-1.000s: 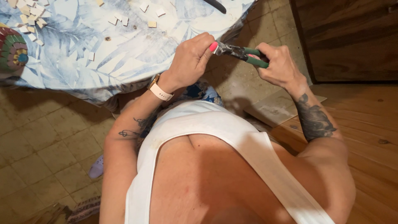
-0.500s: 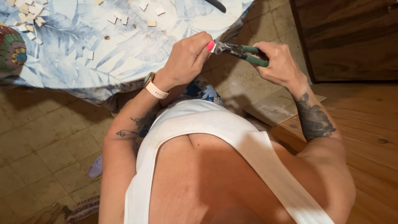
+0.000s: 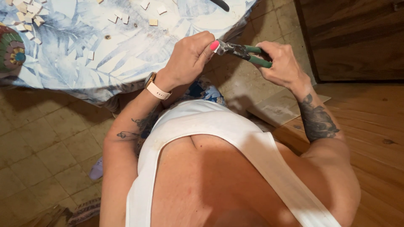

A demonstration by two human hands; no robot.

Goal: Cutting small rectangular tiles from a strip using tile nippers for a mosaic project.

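Hardly shifted since half a second ago: both hands raised a touch, pliers tipped slightly more level, otherwise held as before at the table's edge. Cut off at the top and left, the table (image 3: 126, 63) under a blue-and-white leaf-print cloth; only a slice of a round, multicoloured mosaic piece (image 3: 10, 52) showing at the left border, and just the tip of a dark handle (image 3: 219, 4) at the top. Hidden inside the left hand (image 3: 189, 59), whatever sits between its fingers and the plier jaws: too small and too covered to make out. Curled tight, that left hand, fingertips bunched against the metal head of the pliers (image 3: 243, 53), pink thumbnail touching the jaws, a pale watch (image 3: 155, 86) on the wrist. Wrapped around the green handles, the right hand (image 3: 283, 63), squeezing them close together. Both forearms bent up from the elbows and angled inward, meeting just past the table's near edge, above the tiled floor (image 3: 46, 143). Scattered across the cloth, well apart from the hands, small pale square tiles (image 3: 29, 12), heaped thickest at the top left.
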